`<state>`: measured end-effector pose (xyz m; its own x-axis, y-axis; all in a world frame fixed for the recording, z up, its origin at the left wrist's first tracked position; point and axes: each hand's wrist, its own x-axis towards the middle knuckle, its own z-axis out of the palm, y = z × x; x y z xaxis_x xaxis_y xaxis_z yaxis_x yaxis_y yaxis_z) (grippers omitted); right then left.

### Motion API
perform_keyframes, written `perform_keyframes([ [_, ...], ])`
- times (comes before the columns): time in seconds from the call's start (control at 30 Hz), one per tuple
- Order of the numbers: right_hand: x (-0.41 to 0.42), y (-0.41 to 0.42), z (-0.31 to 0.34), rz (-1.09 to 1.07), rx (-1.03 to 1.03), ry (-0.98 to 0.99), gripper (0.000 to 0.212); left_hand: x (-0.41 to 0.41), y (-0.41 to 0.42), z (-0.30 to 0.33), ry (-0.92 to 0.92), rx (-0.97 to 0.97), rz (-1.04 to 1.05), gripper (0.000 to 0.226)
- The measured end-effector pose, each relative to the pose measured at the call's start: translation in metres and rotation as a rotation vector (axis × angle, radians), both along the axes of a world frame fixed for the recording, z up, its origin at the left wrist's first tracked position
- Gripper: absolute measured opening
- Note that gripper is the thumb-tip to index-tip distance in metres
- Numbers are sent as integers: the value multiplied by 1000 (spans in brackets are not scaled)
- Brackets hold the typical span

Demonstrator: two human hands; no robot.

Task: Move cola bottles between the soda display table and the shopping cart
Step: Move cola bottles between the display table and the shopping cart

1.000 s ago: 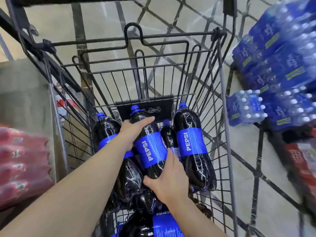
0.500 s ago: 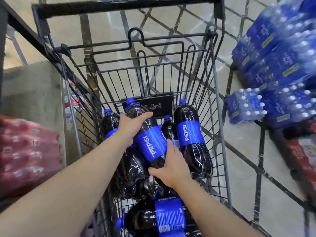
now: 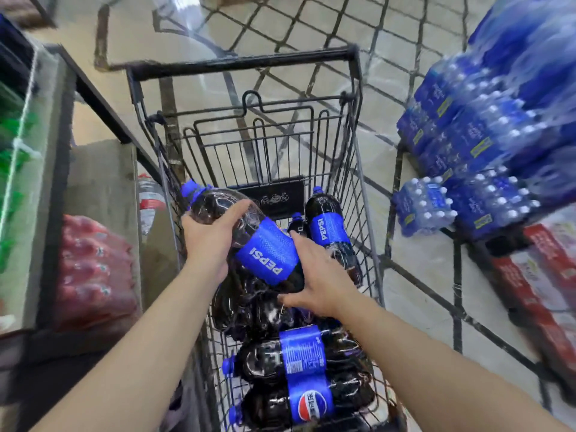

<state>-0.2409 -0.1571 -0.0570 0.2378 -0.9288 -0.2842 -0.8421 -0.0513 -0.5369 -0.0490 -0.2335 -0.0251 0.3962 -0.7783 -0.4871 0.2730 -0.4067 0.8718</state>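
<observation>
A large cola bottle (image 3: 265, 244) with a blue Pepsi label is held tilted above the black wire shopping cart (image 3: 243, 62), its blue cap pointing up and left over the cart's left wall. My left hand (image 3: 208, 238) grips its clear upper part. My right hand (image 3: 314, 275) holds its lower end, fingers round the dark base. Another bottle (image 3: 330, 232) leans upright at the cart's far right, with a smaller cap (image 3: 296, 218) beside it. Two bottles (image 3: 302, 357) (image 3: 308, 403) lie sideways at the near end, and dark bottles lie under the held one.
Blue shrink-wrapped packs of water bottles (image 3: 486, 132) are stacked on the right, with red cartons (image 3: 545, 275) below them. On the left are red-wrapped bottle packs (image 3: 93, 269), a grey ledge (image 3: 103, 188) and green bottles (image 3: 12, 141). A clear bottle (image 3: 149, 201) stands beside the cart.
Both hands have lifted the bottle out of the standing row and tipped it leftward, cap toward the cart's left wall. The view has pulled back, showing more of the cart.
</observation>
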Motion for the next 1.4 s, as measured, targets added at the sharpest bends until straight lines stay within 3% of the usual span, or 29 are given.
perform_keyframes([
  [0.27, 1, 72, 87, 55, -129, 105, 130, 11, 83, 77, 91, -93, 15, 125],
  [0.4, 6, 118, 129, 56, -189, 121, 129, 19, 133, 124, 112, -137, -6, 106],
  [0.63, 16, 204, 194, 16, -265, 96, 129, 32, 228, 200, 210, -209, -48, 107],
  [0.73, 18, 238, 221, 30, -301, 97, 128, 34, 265, 227, 185, -229, -28, 94],
  [0.87, 20, 277, 253, 53, -350, 107, 124, 35, 304, 247, 137, -263, 3, 86],
  [1.13, 7, 332, 276, 131, -431, 79, 123, 30, 376, 267, 100, -361, 97, 111],
  [1.3, -3, 362, 278, 243, -447, 83, 123, 20, 438, 276, 53, -414, 190, 85],
  [1.4, -5, 383, 280, 343, -440, 66, 122, 16, 482, 278, 13, -413, 296, 97],
])
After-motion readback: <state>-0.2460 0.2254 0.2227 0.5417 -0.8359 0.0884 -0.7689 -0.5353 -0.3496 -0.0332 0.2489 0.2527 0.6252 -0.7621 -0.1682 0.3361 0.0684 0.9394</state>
